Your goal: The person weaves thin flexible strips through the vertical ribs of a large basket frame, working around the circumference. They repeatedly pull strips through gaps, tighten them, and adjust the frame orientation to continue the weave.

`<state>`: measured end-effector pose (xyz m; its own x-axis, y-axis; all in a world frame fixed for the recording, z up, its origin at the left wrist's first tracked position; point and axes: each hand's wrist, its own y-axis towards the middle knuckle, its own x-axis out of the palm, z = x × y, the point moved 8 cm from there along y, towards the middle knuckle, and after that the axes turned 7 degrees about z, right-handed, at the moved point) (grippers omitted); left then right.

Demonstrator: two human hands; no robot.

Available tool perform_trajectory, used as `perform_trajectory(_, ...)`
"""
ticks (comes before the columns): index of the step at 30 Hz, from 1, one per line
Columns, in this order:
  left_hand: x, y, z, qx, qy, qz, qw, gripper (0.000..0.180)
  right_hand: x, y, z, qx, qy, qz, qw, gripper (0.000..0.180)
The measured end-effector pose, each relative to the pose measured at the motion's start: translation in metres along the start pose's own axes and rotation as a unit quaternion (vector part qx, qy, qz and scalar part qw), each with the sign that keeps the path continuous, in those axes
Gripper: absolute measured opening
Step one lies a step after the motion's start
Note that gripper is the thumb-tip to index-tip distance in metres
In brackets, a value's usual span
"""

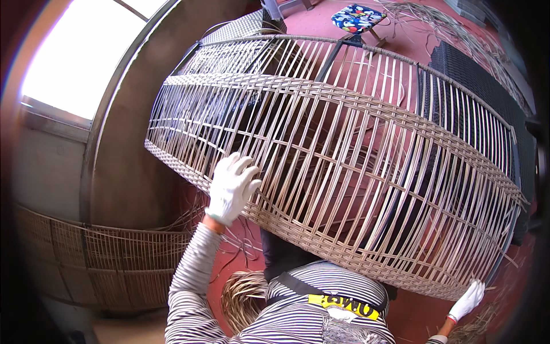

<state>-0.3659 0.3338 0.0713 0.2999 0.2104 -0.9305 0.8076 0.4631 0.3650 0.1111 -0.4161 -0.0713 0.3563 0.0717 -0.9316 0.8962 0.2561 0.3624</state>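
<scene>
A large curved wicker panel, with pale upright strands and woven bands, lies across in front of me. My left hand, in a white glove, is over the panel's near edge at the left; its fingers are bent a little and apart, with nothing visible in them. At the near right corner is my right hand, also gloved in white. Its fingertips are drawn together against the woven edge, beside a loose strand end; what they pinch is too small to make out.
Another wicker panel stands at the left. A coil of strands lies beside my body. Farther off are a stool with a patterned seat, a dark woven piece and loose strands on the red floor.
</scene>
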Motion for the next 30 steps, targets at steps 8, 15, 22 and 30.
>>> perform_trajectory(8,0.001,-0.071,-0.012,-0.013,-0.025,-0.028,0.999,0.055,0.003,-0.002,-0.002,-0.024,0.050,0.017,0.998,0.052)
perform_trajectory(15,-0.016,-0.033,-0.089,-0.112,-0.040,0.137,0.983,0.039,-0.108,0.014,-0.158,-0.104,-0.054,0.206,0.972,0.031)
perform_trajectory(22,0.027,-0.056,-0.134,0.054,0.029,-0.081,0.995,0.029,-0.152,-0.084,-0.473,-0.457,0.354,-0.111,0.808,0.026)
perform_trajectory(30,-0.002,-0.052,-0.106,0.029,0.092,-0.054,0.994,0.040,-0.143,-0.087,-0.479,-0.428,0.367,-0.075,0.823,0.028)
